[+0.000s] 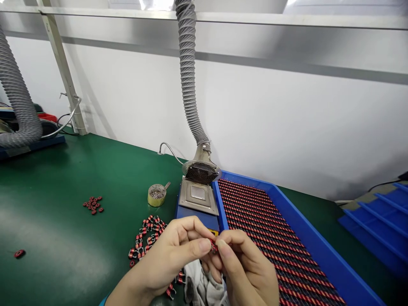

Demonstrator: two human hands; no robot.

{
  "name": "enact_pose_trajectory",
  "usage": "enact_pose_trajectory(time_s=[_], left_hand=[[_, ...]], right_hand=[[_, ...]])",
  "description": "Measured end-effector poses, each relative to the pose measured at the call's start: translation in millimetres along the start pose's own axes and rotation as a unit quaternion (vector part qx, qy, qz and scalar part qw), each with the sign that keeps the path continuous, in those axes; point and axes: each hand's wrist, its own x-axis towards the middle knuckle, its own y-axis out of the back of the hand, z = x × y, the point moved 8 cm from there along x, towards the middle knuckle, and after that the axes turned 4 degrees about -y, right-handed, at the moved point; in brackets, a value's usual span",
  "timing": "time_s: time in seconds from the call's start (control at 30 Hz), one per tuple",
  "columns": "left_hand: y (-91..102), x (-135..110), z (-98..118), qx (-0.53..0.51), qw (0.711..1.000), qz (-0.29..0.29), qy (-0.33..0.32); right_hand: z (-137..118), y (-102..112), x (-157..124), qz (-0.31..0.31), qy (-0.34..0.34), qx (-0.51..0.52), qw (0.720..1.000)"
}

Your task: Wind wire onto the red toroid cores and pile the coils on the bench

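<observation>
Both my hands meet low in the middle of the view, pinching one small red wound coil (213,246) between their fingertips. My left hand (172,255) comes in from the lower left with thumb and forefinger closed on the coil. My right hand (245,267) closes on it from the right. Just left of my hands a pile of several similar red coils with metal legs (146,236) lies on the green mat. A crumpled white cloth (202,287) sits under my hands. Close behind them stands a solder pot (198,196) on a blue base.
A blue tray (318,250) packed with rows of red coils runs along the right. A grey extraction hose (188,80) ends in a round intake over the solder pot. A small tin (157,195), loose red rings (93,204) and stacked blue trays (379,216) lie around.
</observation>
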Motion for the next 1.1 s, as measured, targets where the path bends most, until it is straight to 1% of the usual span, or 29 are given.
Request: enact_pose_trajectory(time_s=[0.1,0.17,0.3,0.4,0.5,0.53,0.6,0.67,0.73,0.8,0.9,0.97,1.03,1.1], left_hand=[[0.0,-0.1,1.7,-0.004,1.0,0.001,-0.003],[-1.0,-0.3,3.4,0.002,1.0,-0.002,-0.005],[-0.5,-1.4,6.2,0.023,1.0,0.014,-0.001],[-1.5,-1.9,10.7,0.019,1.0,0.017,-0.017],[-4.0,-1.2,15.9,0.007,0.999,-0.002,-0.05],[-4.6,-0.8,16.7,-0.002,0.998,-0.012,-0.06],[-5.4,0.0,16.7,-0.026,0.996,-0.033,-0.073],[-5.4,0.6,14.5,-0.047,0.995,-0.053,-0.077],[-4.2,0.9,8.6,-0.043,0.996,-0.061,-0.058],[-2.2,0.7,0.1,-0.015,0.998,-0.058,-0.019],[-1.9,-1.2,-7.6,0.025,0.998,-0.061,0.025],[-2.6,-2.5,-7.5,0.043,0.997,-0.061,0.03],[-4.3,-3.7,-6.0,0.062,0.996,-0.065,0.03],[-6.4,-5.0,-4.3,0.085,0.993,-0.073,0.028]], right_hand=[[0.3,-0.3,-0.4,0.004,-0.002,0.012,1.0],[-1.3,0.4,-0.2,0.019,0.013,0.012,1.0],[-13.5,1.4,-0.8,0.051,0.1,0.007,0.994],[-21.7,2.2,-1.9,0.046,0.146,-0.007,0.988],[-28.0,6.8,-1.5,0.047,0.165,-0.11,0.979],[-29.6,6.7,-0.7,0.035,0.169,-0.158,0.972],[-29.9,3.9,2.1,-0.014,0.17,-0.242,0.955],[-27.0,3.7,5.2,-0.06,0.159,-0.284,0.944],[-24.7,10.1,8.0,-0.064,0.149,-0.292,0.943],[-23.4,17.3,9.4,-0.044,0.149,-0.284,0.946],[-19.1,13.6,8.6,-0.057,0.152,-0.238,0.958],[-14.1,5.7,9.2,-0.082,0.131,-0.155,0.976],[-5.9,-1.5,12.3,-0.105,0.076,-0.04,0.991],[-1.3,-3.8,15.8,-0.108,0.033,0.084,0.99]])
